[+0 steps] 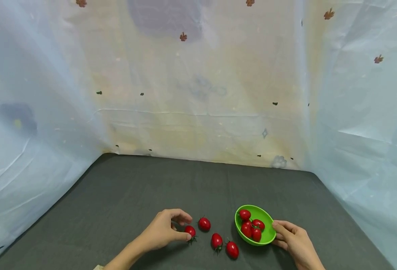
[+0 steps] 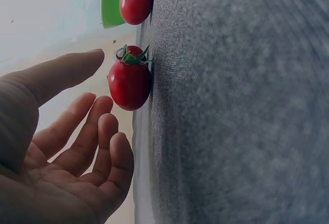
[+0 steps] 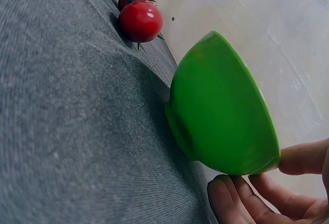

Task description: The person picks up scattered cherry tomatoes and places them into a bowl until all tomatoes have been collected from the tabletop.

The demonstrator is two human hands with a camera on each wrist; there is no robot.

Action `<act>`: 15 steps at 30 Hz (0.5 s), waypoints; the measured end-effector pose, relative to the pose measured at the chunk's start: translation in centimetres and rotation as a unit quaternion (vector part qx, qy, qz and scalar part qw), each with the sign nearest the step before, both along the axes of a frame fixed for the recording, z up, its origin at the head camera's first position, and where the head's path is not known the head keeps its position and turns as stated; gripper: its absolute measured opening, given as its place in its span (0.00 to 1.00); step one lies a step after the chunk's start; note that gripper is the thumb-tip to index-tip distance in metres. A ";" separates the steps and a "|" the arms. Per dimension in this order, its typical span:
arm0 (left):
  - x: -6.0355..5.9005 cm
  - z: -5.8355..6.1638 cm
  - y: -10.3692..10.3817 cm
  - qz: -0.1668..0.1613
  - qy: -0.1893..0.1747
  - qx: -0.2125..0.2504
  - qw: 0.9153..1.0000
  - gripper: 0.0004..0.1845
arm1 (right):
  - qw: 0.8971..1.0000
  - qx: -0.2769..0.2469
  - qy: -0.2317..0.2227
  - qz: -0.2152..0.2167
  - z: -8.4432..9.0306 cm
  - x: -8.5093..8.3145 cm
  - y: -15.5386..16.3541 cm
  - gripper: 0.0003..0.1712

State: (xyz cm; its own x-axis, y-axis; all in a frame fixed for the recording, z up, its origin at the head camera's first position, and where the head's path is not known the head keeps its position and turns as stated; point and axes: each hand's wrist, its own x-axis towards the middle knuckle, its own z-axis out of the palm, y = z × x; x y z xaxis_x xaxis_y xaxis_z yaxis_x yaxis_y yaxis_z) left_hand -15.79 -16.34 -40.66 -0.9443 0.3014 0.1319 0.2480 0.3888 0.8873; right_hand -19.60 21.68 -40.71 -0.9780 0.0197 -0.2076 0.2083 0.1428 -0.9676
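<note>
Four tomatoes loose on table [image 1: 117, 195], more in bowl [image 1: 265, 235].

Left hand [image 1: 164, 229] beside leftmost tomato [image 1: 190, 231]; thumb tip at it in head view. Left wrist view: fingers [image 2: 105, 136] loosely curved, apart, gap to tomato, nothing gripped.

Other loose tomatoes between left hand and bowl, near each other, apart.

Right hand [image 1: 294, 240] at bowl's right rim: thumb on rim, fingers [image 3: 231, 201] under base edge, lightly clasping. Bowl rests on table, tilted slightly.

Pale cloth [image 1: 201, 93] behind and at sides.
</note>
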 end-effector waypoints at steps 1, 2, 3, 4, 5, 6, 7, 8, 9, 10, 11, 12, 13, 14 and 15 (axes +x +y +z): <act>0.0 -0.1 0.0 -0.001 -0.001 -0.001 1.000 0.20 | 1.000 -0.002 -0.002 0.000 0.0 0.1 0.0 0.30; 0.0 -0.1 0.0 -0.001 -0.002 -0.001 1.000 0.20 | 1.000 -0.005 -0.003 -0.001 -0.1 0.1 0.0 0.30; 0.0 -0.2 0.0 -0.002 -0.002 -0.002 1.000 0.20 | 1.000 -0.007 -0.005 -0.001 -0.1 0.1 0.0 0.30; -0.1 -0.2 0.0 -0.004 -0.002 -0.003 1.000 0.20 | 1.000 -0.009 -0.005 -0.001 -0.1 0.2 0.0 0.30; -0.1 -0.3 0.0 -0.006 0.000 -0.003 1.000 0.20 | 1.000 -0.010 -0.004 -0.003 -0.1 0.2 0.0 0.30; -0.1 -0.3 0.0 -0.006 0.001 -0.004 1.000 0.20 | 1.000 -0.010 -0.002 -0.002 -0.1 0.2 -0.1 0.30; -0.1 -0.3 -0.1 -0.005 0.003 -0.005 1.000 0.20 | 1.000 -0.009 0.001 -0.003 -0.1 0.2 -0.1 0.29; -0.1 -0.3 -0.1 -0.005 0.003 -0.005 1.000 0.20 | 1.000 -0.009 0.004 -0.002 -0.1 0.1 -0.2 0.28; -0.1 -0.3 -0.1 -0.004 0.003 -0.005 1.000 0.20 | 1.000 -0.009 0.007 -0.002 0.0 0.1 -0.2 0.27; -0.1 -0.2 -0.1 -0.002 0.002 -0.004 1.000 0.20 | 1.000 -0.008 0.012 0.002 0.0 0.1 -0.3 0.28; -0.1 -0.2 -0.1 0.000 0.000 -0.004 1.000 0.20 | 1.000 -0.007 0.014 0.001 0.0 0.0 -0.3 0.27; -0.1 -0.3 -0.1 0.001 -0.002 -0.004 1.000 0.21 | 1.000 -0.007 0.015 0.001 0.0 0.0 -0.3 0.27; -0.1 -0.3 -0.1 0.000 -0.004 -0.003 1.000 0.21 | 1.000 -0.007 0.015 -0.001 0.0 0.1 -0.3 0.26; -0.1 -0.2 0.0 0.000 -0.005 -0.002 1.000 0.21 | 1.000 -0.008 0.016 -0.002 0.1 0.2 -0.3 0.25; -0.1 -0.2 0.0 0.000 -0.006 -0.002 1.000 0.20 | 1.000 -0.009 0.017 -0.002 0.1 0.2 -0.2 0.26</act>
